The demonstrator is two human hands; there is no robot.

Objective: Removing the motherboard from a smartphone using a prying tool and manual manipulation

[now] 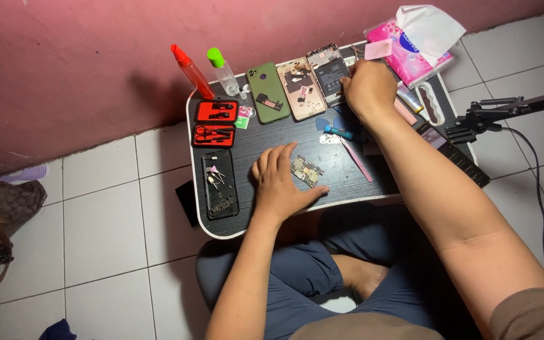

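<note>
2 hands (pixel 283 181) (pixel 368 87) on crowded table (pixel 272 217): left fingers flat, empty, near front edge; right fingers' grip unclear.

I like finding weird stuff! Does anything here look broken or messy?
Yes. Three phones lie in a row on the black table with their backs off, insides showing. A loose circuit board sits beside the left hand. The right hand touches the rightmost opened phone. Nothing looks spilled.

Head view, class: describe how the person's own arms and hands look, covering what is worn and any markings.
Both the left hand and right hand are bare: no gloves, rings, watch or bracelets visible. The forearms are uncovered. A brownish short sleeve shows at the right upper arm. No markings show.
</note>
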